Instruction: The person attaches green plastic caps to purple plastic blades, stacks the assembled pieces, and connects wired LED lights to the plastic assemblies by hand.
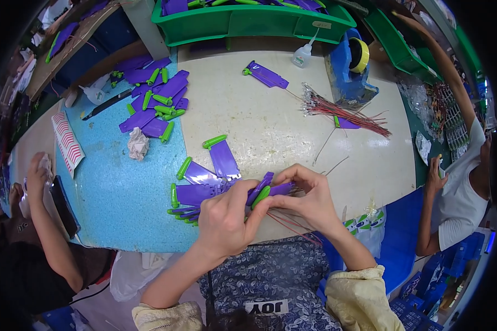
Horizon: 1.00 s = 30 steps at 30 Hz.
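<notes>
The fingers [241, 193] of the left hand [223, 220] and right hand [312, 196] pinch a purple-and-green plastic part [261, 196] at the frame's centre. Similar parts [224, 158] fan out on the desk [127, 201] beside the left hand; red wires [350, 113] lie bundled at upper right.

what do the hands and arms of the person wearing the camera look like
The left hand and right hand are ungloved. Loose, gathered pale yellow sleeves are pushed up, leaving the forearms bare, with no watch or bracelet visible.
</notes>
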Tool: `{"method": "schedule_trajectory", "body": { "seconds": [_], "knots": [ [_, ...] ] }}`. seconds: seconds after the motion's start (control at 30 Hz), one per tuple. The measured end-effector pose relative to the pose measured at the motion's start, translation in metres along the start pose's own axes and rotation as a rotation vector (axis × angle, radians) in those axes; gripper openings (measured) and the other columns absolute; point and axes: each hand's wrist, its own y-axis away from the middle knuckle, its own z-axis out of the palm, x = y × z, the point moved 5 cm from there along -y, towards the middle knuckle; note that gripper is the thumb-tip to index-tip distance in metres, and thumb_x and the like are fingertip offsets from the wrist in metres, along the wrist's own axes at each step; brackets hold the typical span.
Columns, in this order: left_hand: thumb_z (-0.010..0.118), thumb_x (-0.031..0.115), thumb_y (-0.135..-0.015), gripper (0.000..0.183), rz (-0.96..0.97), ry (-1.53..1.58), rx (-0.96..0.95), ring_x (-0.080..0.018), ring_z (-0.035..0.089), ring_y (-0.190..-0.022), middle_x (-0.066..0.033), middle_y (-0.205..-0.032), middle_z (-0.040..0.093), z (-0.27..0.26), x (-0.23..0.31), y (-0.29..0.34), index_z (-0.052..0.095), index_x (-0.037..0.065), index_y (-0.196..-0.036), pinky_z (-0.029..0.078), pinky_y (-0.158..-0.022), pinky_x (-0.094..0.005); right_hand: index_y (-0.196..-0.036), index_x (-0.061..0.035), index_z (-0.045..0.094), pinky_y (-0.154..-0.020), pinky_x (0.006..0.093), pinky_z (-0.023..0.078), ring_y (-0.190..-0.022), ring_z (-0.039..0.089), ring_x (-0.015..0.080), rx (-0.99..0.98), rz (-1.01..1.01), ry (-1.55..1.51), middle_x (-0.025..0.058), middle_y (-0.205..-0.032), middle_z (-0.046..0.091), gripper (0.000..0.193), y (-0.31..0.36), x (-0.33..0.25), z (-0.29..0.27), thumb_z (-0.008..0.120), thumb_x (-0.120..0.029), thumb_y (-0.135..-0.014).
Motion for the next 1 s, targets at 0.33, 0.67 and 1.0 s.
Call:
{"method": "schedule_trajectory", "body": {
  "seconds": [0.33,0.67,1.0],
  "knots": [
    [0.066,0.026,-0.09,0.03,0.049,0.012,-0.419,-0.0347,0.065,-0.061,-0.0139,-0.078,0.066,0.01,0.006,-0.009,0.06,0.006,-0.11,0.048,-0.051,-0.0435,-0.095,0.0056,0.069,-0.061,0.0293,0.053,-0.068,0.07,0.0178,-0.115,-0.146,0.437,0.0146,-0.074,0.07,0.019,0.01,-0.044,-0.016,0.075,-0.001,-0.078],
    [0.067,0.017,-0.093,0.018,-0.69,0.751,-0.607,-0.0066,0.056,-0.053,-0.0028,-0.073,0.066,0.001,-0.023,-0.018,0.069,-0.001,-0.09,0.042,-0.048,-0.0236,-0.091,-0.0014,0.072,-0.049,0.0315,0.037,-0.055,0.051,0.011,0.044,-0.168,0.493,0.0057,-0.067,0.054,0.011,0.025,-0.068,-0.039,0.075,-0.002,-0.08],
    [0.069,0.018,-0.091,0.019,-0.838,0.887,-0.63,-0.0089,0.058,-0.05,-0.0074,-0.073,0.069,-0.008,-0.032,-0.022,0.069,-0.001,-0.089,0.043,-0.047,-0.0228,-0.082,0.0,0.07,-0.046,0.0277,0.033,-0.05,0.045,0.0132,0.2,-0.528,0.482,0.0053,-0.063,0.053,0.007,0.009,-0.064,-0.022,0.074,0.005,-0.078]
  ]
}}
